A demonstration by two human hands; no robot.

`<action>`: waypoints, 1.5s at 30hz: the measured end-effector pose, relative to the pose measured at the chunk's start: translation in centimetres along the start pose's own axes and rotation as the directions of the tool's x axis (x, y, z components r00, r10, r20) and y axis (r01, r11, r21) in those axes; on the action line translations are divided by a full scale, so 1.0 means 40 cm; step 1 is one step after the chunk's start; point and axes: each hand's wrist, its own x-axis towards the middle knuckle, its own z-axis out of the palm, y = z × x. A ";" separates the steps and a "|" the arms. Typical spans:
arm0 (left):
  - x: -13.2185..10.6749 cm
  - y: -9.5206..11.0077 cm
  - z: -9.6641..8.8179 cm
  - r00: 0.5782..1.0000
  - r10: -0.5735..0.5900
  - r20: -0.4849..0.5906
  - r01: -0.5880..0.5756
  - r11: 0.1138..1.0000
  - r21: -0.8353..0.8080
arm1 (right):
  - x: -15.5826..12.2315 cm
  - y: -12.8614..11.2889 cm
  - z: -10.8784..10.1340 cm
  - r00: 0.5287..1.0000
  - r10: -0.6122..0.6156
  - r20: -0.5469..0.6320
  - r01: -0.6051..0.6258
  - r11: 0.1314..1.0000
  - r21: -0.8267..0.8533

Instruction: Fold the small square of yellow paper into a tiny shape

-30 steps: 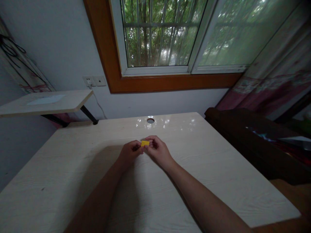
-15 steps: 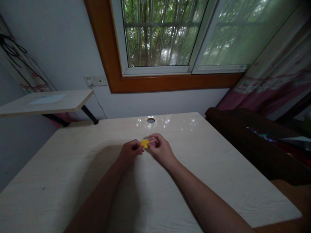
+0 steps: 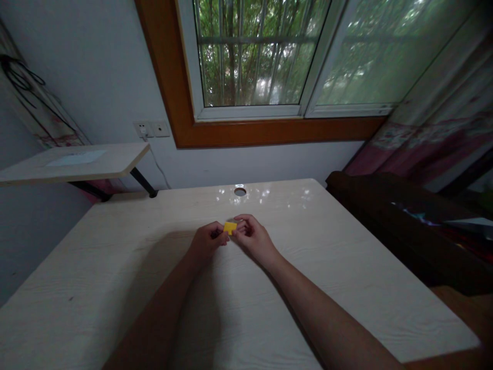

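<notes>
Fingers (image 3: 241,225) on yellow piece (image 3: 230,227), mid desk (image 3: 115,267), nr cable hole (image 3: 240,191)

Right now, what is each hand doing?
Left hand: closed, pinching the small yellow piece.
Right hand: closed, pinching the small yellow piece too.

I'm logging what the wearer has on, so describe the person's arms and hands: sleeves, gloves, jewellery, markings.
The left forearm and right forearm are bare to the picture's bottom edge; no sleeves show. The left hand and right hand wear no gloves, and no watch, bracelet or ring is visible. In this dim light, fine markings cannot be told.
</notes>
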 end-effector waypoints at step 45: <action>-0.011 0.018 -0.008 0.999 -0.020 0.044 0.023 0.996 -0.085 | 0.000 -0.020 0.006 1.000 0.018 -0.013 -0.018 0.999 0.030</action>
